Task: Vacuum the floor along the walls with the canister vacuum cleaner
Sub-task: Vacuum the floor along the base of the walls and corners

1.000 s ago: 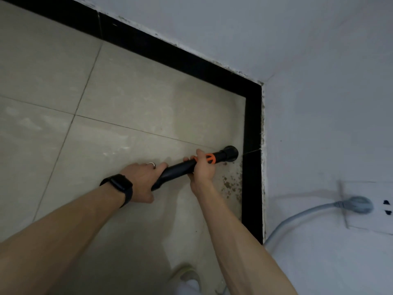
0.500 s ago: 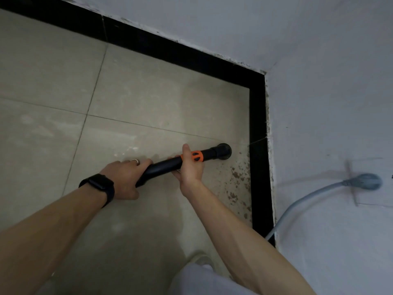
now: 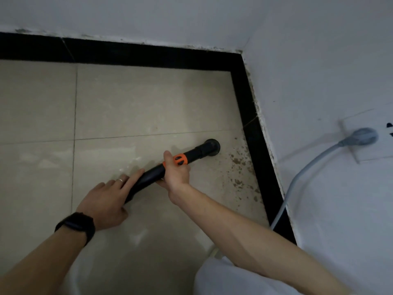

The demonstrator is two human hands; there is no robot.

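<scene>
A black vacuum wand (image 3: 153,175) with an orange collar (image 3: 180,159) lies low over the beige tiled floor (image 3: 138,107), its round nozzle (image 3: 212,147) down on the tile a short way from the right-hand black skirting (image 3: 253,133). My right hand (image 3: 176,171) grips the wand just behind the orange collar. My left hand (image 3: 108,199) holds the lower end of the wand, its fingers lying fairly straight along the tube; a black watch sits on that wrist. Brown dirt specks (image 3: 238,167) lie scattered between the nozzle and the skirting.
Two white walls meet at a corner (image 3: 241,52) at upper right, with black skirting along both. A grey plug (image 3: 363,136) sits in a wall socket on the right, and its grey cable (image 3: 297,179) curves down to the floor by the skirting.
The view has swung so the corner sits higher and further right. The nozzle has stayed close to the dirt patch. The fingers of my left hand have straightened along the wand.
</scene>
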